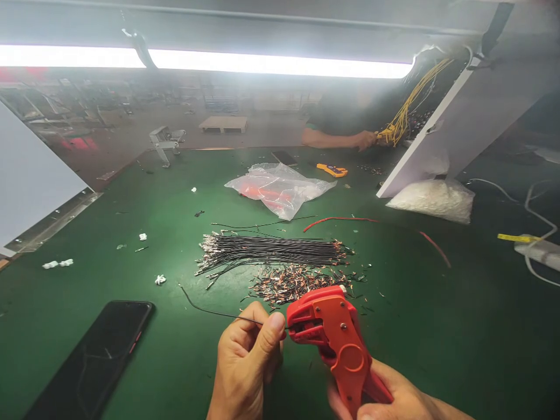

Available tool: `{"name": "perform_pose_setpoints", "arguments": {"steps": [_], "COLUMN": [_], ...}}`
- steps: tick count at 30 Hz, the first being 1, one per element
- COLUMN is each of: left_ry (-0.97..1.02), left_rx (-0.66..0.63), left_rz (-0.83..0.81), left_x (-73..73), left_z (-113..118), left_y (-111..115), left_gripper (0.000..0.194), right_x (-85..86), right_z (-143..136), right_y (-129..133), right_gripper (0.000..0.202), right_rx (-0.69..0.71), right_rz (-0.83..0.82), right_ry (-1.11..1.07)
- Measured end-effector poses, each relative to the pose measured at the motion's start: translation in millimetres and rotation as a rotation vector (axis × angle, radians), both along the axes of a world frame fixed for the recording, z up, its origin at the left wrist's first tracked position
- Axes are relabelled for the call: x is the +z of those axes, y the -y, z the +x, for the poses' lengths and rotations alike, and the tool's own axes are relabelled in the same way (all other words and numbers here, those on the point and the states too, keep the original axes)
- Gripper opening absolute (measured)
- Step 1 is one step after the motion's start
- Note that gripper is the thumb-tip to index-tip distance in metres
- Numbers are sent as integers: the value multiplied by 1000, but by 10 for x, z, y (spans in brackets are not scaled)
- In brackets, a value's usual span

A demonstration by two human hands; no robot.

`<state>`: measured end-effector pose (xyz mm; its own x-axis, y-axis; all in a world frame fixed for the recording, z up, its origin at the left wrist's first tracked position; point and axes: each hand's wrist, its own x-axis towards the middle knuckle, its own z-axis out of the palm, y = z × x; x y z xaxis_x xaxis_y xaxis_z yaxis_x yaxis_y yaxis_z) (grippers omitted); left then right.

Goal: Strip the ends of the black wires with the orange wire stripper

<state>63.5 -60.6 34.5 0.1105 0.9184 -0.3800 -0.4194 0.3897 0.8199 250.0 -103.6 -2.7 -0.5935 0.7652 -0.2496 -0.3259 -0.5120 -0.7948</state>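
Between thumb and fingers, my left hand [251, 356] pinches a thin black wire [210, 310], whose far end points up and left. The wire's near end is at the jaws of a red wire stripper [343, 338]. My right hand [389, 396] is wrapped round the tool's handles. Behind the tool lies a heap of short black and copper wire scraps [289, 283]. Just beyond it, a bundle of black wires [271, 249] lies crosswise, with metal tips at the left and copper ends at the right.
A black phone [94, 356] lies at the left front. Farther back are a clear plastic bag [284, 186], a yellow tool [332, 170], a red wire [341, 219] and a white-filled bag [433, 199]. Across the table, a person's hand [365, 140] holds yellow wires [400, 125].
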Motion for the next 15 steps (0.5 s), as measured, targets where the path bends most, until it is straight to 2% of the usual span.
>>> {"name": "perform_pose_setpoints", "arguments": {"steps": [15], "left_ry": [0], "left_rx": [20], "left_rz": [-19], "left_x": [-6], "left_z": [1], "left_y": [-7], "left_gripper": [55], "right_x": [31], "right_z": [8], "right_y": [-44], "right_gripper": [42], "right_rx": [50], "right_rz": [43], "right_ry": [53]}}
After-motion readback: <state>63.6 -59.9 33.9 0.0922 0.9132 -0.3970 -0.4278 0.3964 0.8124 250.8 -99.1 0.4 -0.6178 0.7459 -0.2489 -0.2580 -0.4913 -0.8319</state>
